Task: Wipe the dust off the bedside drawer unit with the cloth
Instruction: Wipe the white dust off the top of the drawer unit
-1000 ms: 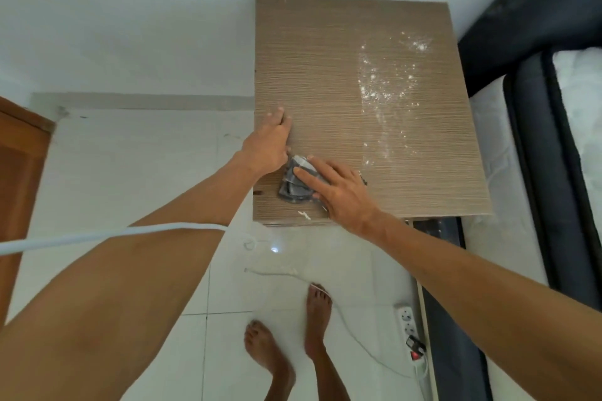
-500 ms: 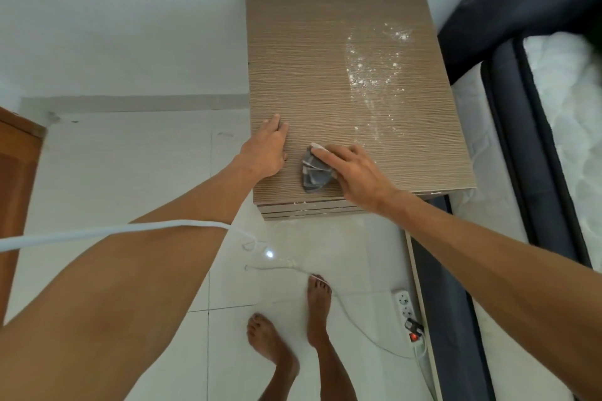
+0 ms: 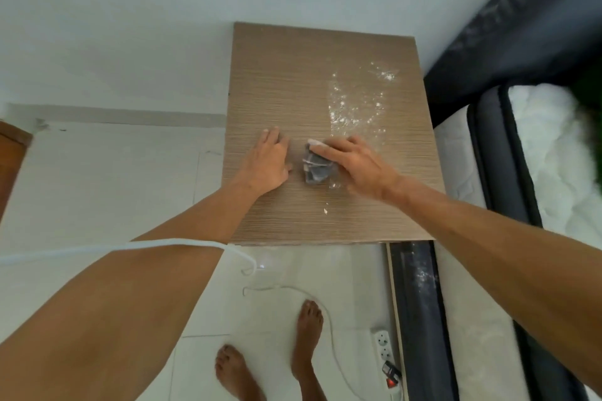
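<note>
Your drawer unit [image 3: 293, 75] is light brown with fine horizontal wood-grain streaks — white dust [image 3: 355, 101] speckles its right half. The cloth [image 3: 314, 169] you press is dark grey with pale edges. Your floor tiles [image 3: 114, 179] are off-white, the wall [image 3: 130, 10] plain white, the mattress [image 3: 553, 156] white — trimmed black.

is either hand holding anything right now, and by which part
The right hand presses a folded grey cloth flat against the drawer unit's top, fingers lying over the cloth's right side. The left hand rests flat on the top, holding nothing.
</note>
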Motion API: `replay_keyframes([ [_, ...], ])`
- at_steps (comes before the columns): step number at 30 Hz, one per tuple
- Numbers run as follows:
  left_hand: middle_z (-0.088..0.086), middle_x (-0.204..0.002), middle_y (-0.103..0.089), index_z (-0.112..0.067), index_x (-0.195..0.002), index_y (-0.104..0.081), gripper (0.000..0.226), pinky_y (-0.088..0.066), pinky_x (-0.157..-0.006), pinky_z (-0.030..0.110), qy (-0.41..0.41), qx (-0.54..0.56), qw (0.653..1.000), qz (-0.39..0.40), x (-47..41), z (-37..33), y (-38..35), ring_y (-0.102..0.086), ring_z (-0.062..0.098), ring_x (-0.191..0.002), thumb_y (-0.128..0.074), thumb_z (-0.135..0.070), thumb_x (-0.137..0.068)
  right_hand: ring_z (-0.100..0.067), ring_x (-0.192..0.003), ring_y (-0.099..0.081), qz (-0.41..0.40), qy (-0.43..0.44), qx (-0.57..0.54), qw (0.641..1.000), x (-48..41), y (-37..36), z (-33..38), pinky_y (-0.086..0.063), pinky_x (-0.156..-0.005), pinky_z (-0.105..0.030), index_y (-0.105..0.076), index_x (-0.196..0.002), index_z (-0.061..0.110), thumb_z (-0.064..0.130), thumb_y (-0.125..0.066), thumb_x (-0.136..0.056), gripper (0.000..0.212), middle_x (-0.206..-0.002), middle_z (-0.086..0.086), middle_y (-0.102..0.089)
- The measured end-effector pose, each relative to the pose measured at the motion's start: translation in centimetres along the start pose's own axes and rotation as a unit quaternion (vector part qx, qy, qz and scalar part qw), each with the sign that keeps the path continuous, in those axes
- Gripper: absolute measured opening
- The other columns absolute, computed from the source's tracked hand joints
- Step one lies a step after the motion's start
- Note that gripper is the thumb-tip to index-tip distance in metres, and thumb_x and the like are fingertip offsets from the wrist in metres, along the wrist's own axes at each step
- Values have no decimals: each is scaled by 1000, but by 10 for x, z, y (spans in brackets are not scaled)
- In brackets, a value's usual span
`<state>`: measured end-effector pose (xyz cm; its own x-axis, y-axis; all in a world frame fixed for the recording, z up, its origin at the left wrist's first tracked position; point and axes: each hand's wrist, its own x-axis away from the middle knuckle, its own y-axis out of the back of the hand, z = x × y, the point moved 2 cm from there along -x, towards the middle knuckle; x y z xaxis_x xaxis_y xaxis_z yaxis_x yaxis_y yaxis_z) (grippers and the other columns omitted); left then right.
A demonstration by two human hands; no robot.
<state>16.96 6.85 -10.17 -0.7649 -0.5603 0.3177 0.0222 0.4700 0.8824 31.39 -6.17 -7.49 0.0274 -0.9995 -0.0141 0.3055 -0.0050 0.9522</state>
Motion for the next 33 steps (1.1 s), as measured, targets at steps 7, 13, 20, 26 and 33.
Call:
replay_keyframes([
  [7,9,-161,-6,-13,-151,-21,72,-16,-117,51,37,-11,999,3,-59,-15,3,-7,31,-148,-58,-31,-92,-31,-112,-47,-81,-121,-38,989,-97,24,-114,-37,-97,-36,-43,-145,23,4,-54,-96,54,-138,-8,-54],
  [13,9,-162,0,-14,-152,-13,77,-17,-115,56,46,-18,999,18,-69,-18,4,-4,33,-148,-58,-30,-92,-29,-122,-42,-114,-168,-72,976,-166,30,-167,-31,-106,-38,-38,-148,23,4,-48,-96,57,-144,-6,-48],
  [20,7,-162,3,-16,-153,-12,77,-17,-116,55,51,-21,998,19,-72,-14,-3,-3,31,-148,-58,-30,-92,-32,-119,-42,-81,-186,-48,978,-211,20,-203,-36,-103,-38,-36,-148,24,1,-45,-92,61,-144,-5,-44],
  [26,8,-162,3,-16,-152,-11,77,-17,-116,54,48,-27,998,15,-72,-14,-5,-3,31,-148,-58,-30,-92,-32,-131,-39,-5,-158,13,987,-218,1,-203,-32,-108,-43,-24,-153,26,36,-32,-103,52,-152,-4,-37],
  [33,9,-162,2,-15,-153,-12,77,-17,-115,55,54,-26,998,27,-71,-16,-1,-3,32,-148,-58,-29,-92,-27,-147,-17,68,-114,95,987,-178,-15,-166,-14,-118,-49,-6,-155,31,50,-16,-103,56,-162,-4,-16],
])
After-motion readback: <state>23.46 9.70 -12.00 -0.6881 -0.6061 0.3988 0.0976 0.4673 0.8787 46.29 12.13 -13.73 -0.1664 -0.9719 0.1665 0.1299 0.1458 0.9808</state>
